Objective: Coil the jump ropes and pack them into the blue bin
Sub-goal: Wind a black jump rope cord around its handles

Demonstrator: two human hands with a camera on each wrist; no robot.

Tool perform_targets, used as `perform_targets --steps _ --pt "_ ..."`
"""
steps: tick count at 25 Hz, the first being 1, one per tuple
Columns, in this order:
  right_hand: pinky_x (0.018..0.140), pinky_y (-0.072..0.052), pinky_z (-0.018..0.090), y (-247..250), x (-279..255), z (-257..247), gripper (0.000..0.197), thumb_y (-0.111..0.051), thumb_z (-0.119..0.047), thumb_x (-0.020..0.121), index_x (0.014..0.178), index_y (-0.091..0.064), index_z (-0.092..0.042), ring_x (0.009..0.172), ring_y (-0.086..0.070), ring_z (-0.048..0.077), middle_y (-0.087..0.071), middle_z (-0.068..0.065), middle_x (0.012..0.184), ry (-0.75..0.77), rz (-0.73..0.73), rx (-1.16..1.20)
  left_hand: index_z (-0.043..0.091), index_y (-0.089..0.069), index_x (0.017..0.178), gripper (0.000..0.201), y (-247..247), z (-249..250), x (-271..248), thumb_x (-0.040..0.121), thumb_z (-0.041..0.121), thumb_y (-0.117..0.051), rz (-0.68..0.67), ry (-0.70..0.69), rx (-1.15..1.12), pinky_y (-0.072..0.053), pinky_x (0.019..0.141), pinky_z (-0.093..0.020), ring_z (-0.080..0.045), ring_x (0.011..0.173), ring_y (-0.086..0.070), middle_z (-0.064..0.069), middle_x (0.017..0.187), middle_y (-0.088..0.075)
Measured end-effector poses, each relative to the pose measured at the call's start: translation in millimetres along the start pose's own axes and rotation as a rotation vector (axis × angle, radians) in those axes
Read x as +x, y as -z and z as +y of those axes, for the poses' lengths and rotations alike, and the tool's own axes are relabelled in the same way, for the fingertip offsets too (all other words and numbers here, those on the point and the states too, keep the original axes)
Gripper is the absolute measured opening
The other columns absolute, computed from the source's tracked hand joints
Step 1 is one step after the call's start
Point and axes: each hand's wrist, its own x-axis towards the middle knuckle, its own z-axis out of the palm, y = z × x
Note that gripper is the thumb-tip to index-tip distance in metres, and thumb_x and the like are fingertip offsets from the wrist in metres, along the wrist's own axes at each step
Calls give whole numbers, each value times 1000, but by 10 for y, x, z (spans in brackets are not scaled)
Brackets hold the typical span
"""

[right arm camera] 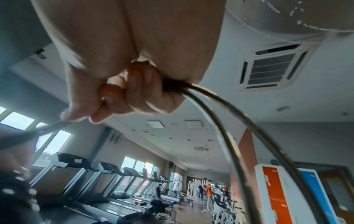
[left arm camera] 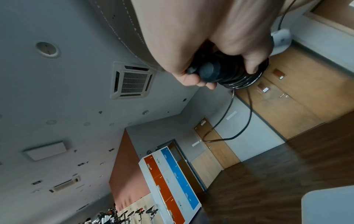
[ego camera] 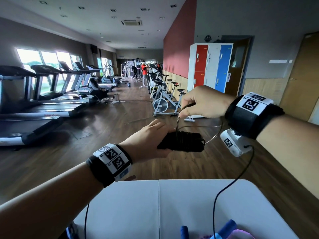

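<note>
A long gym room stretched ahead, with treadmills (ego camera: 39,94) along the windows and a white table (ego camera: 172,209) just below the arms. Above the table's far edge, the left hand (ego camera: 146,142) curled round the black handles (ego camera: 183,141) of a jump rope, held level with thin, dark, glossy cord wound tightly in many turns about them. The right hand (ego camera: 203,102), just above and right, pinched the loose cord (ego camera: 177,121) between thumb and fingertips, a slack loop drooping from it.
</note>
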Motion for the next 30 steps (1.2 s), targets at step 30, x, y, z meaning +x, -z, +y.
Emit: perform_targets --steps 30 --pt "57 -35 16 -624 -677 -364 10 -59 -24 97 93 -68 -25 62 -52 -1 -58 -14 68 -1 26 18 16 -55 133 55 -3 -91 -34 90 49 -68 -63 63 101 -48 93 -41 -27 106 -56 -6 117 -61"
